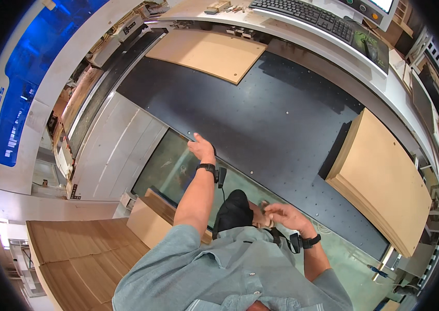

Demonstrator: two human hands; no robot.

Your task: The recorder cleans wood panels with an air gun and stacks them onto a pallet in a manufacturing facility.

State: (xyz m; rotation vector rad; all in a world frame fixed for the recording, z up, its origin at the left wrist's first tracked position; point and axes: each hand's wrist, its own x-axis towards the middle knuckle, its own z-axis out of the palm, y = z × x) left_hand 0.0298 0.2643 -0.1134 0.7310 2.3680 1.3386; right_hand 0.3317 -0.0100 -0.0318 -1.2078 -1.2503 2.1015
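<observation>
My left hand (202, 148) is at the near edge of the dark machine table (235, 119), thumb and a finger stretched out and apart, holding nothing that I can see. My right hand (285, 215) is held in front of my body, short of the table's near edge. Its fingers are loosely bent and apart, with nothing visible in them. A stack of tan boards (382, 181) lies on the table's right end. Another flat tan board (209, 51) with small holes lies at the far left of the table, beyond my left hand.
A keyboard (307, 16) and a mouse pad (369, 47) rest on a white ledge behind the table. A white and blue machine (27, 78) stands at the left. Brown panels (87, 254) lean at the lower left. Greenish floor (178, 166) shows below the table edge.
</observation>
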